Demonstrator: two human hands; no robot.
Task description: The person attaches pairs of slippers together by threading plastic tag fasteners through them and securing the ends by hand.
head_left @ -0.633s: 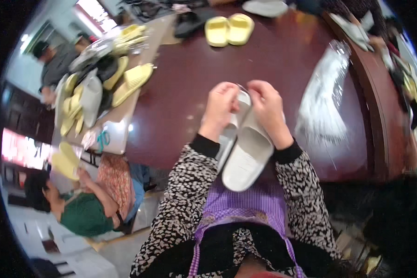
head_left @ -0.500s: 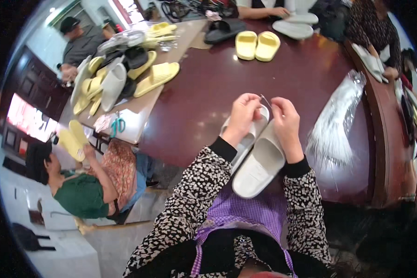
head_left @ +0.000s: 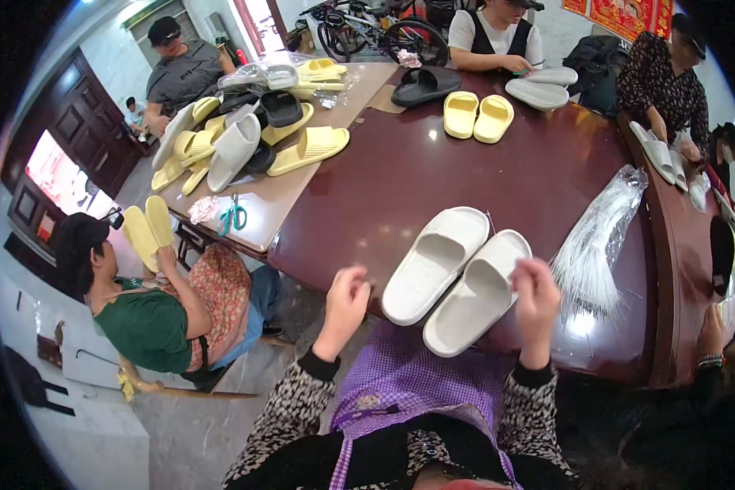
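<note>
A pair of light grey slide slippers lies side by side at the table's near edge, toes toward me: the left slipper (head_left: 425, 269) and the right slipper (head_left: 465, 314). A thin wire-like strand (head_left: 490, 219) sticks up between their far ends. My left hand (head_left: 347, 306) hovers just left of the pair, apart from it, fingers curled with nothing visible in them. My right hand (head_left: 536, 302) is at the outer side of the right slipper, overlapping its edge in view; motion smears its fingers, and whether it touches the slipper I cannot tell.
A plastic-wrapped bundle of white ties (head_left: 592, 253) lies to the right. Yellow slippers (head_left: 478, 117) stand farther back. A mixed slipper pile (head_left: 237, 139) and teal scissors (head_left: 233, 216) are at the left. A person in green (head_left: 151, 327) sits left; several other people work around the table.
My hands have let go of the thin strand between the slippers and moved apart and toward me, left hand to the left, right hand to the right. The view has tilted up.
</note>
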